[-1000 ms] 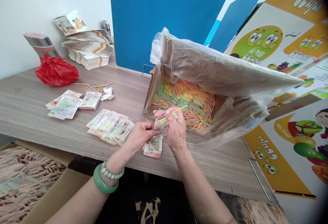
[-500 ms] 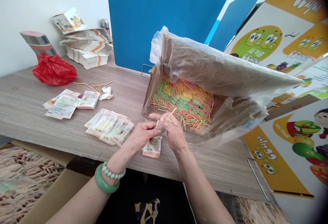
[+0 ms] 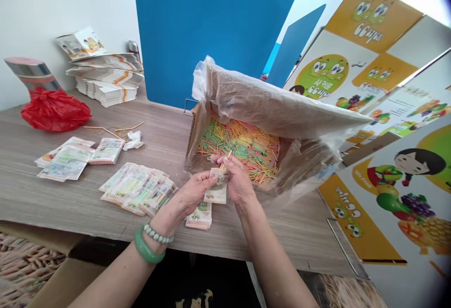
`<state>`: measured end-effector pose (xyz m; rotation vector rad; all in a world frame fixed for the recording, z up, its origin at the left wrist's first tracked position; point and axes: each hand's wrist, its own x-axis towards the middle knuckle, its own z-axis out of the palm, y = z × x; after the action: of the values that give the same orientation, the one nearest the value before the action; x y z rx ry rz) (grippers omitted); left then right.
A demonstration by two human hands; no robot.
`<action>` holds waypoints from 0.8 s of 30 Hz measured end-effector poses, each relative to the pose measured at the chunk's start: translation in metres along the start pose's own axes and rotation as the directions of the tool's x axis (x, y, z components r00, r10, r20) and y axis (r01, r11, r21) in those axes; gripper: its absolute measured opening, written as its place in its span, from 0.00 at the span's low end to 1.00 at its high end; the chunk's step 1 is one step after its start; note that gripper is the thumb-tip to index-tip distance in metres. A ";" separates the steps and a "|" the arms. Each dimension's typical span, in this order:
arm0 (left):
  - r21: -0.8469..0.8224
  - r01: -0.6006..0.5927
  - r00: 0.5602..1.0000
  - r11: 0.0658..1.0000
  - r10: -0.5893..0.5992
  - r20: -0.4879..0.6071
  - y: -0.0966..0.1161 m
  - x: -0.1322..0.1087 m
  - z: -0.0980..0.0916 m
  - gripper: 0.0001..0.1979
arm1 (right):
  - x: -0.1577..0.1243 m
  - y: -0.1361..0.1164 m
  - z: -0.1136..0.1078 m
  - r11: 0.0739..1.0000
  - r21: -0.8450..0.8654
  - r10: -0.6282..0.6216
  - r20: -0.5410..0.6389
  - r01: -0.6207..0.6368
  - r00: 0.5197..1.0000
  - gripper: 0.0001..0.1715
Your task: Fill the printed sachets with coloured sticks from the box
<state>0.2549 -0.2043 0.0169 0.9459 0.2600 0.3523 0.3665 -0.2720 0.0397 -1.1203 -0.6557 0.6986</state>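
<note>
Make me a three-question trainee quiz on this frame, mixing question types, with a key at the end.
1. Multiple choice: what does the left hand pinch?
A) the red bag
B) a printed packet
C) the crumpled white tissue

2. True or false: the green bangle is on the right wrist.

3. Fill in the gap: the plastic-lined carton holds a heap of loose, thin, multicoloured ____.

Key:
1. B
2. False; the green bangle is on the left wrist.
3. sticks
</note>
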 end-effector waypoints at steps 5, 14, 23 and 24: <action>-0.055 -0.006 0.996 0.998 0.001 -0.086 -0.003 0.000 -0.003 0.18 | -0.008 -0.005 -0.003 0.974 -0.183 0.153 0.078 -0.136 0.985 0.09; -0.027 -0.092 0.985 0.995 0.087 -0.146 0.003 -0.008 -0.011 0.16 | -0.017 -0.008 0.005 0.936 -0.349 0.010 0.144 0.041 0.989 0.07; 0.182 -0.192 0.940 0.964 0.234 -0.248 0.014 -0.045 -0.014 0.14 | -0.053 0.031 0.014 0.895 -0.441 0.114 0.086 -0.065 0.990 0.11; 0.238 -0.187 0.938 0.953 0.246 -0.246 0.016 -0.050 -0.014 0.12 | -0.056 0.034 0.018 0.883 -0.460 0.143 0.076 -0.092 0.987 0.13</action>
<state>0.2017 -0.2055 0.0249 1.1407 0.4535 0.6726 0.3128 -0.2959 0.0067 -1.5755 -0.8789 0.7327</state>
